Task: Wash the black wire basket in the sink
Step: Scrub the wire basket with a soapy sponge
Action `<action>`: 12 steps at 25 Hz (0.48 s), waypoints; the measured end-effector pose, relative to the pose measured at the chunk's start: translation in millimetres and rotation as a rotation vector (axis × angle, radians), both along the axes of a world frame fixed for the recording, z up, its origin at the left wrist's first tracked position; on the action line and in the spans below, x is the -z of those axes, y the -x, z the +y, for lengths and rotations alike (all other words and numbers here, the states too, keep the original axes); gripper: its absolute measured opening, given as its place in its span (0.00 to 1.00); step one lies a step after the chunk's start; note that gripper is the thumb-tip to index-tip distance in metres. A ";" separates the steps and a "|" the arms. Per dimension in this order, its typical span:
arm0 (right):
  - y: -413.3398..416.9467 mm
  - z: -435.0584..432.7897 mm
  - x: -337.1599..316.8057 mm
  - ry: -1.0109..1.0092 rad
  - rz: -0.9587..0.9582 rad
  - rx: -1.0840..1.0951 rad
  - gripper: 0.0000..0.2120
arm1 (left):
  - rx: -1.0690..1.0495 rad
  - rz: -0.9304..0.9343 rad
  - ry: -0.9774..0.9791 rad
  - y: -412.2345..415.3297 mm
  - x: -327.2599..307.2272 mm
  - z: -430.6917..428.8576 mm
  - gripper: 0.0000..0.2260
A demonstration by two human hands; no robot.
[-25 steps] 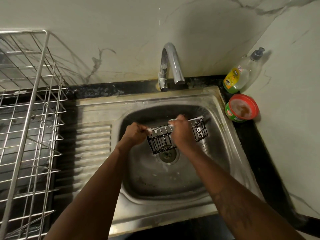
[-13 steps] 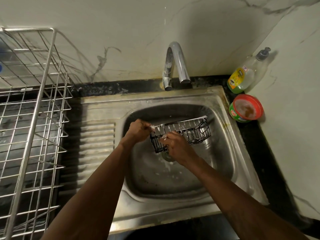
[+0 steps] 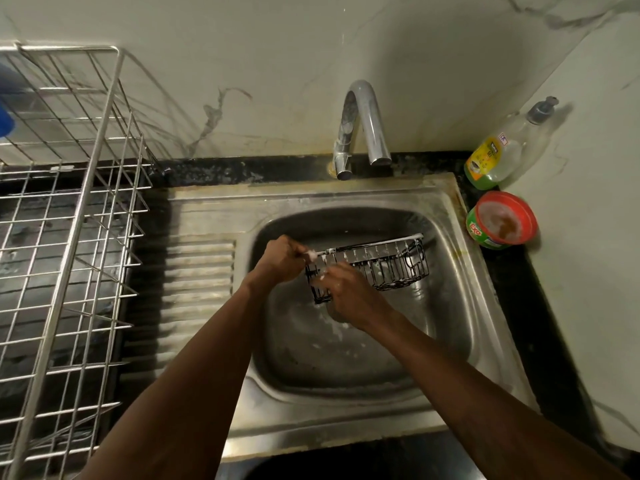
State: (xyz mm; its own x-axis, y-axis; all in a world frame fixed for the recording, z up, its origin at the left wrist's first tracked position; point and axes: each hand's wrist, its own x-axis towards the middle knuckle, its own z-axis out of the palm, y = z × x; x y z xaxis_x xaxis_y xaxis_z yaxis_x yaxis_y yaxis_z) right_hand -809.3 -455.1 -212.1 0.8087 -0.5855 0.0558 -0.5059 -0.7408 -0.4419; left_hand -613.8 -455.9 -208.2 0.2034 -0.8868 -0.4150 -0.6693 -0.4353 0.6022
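Where its left end is pinched by the curled fingers of the left hand (image 3: 280, 259), the black wire basket (image 3: 388, 268) is held, sudsy, over the sink (image 3: 467, 306) basin. The right hand (image 3: 349, 296), fingers bent round the wires, has been shifted from mid-rim to the near-left corner; scrubbing is judged unfinished.

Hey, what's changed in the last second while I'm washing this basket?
The right hand slid from the top rim's middle on the black wire basket down to its front wires near the left end, uncovering the middle. The left hand still grips the rim's left end; the basket stays over the sink bowl.
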 end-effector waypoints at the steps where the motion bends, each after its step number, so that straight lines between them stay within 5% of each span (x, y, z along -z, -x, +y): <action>1: -2.9 -11.3 -1.0 0.021 -0.003 0.042 0.24 | 0.012 -0.008 -0.011 0.5 -0.7 0.2 0.06; 5: -10.7 -40.7 -5.1 -0.005 0.032 0.213 0.23 | -0.001 -0.032 -0.002 0.1 -2.1 -2.0 0.07; 12: 20.9 -29.5 -4.9 -0.030 0.031 0.051 0.21 | 0.041 -0.048 -0.071 1.4 -0.3 -7.4 0.07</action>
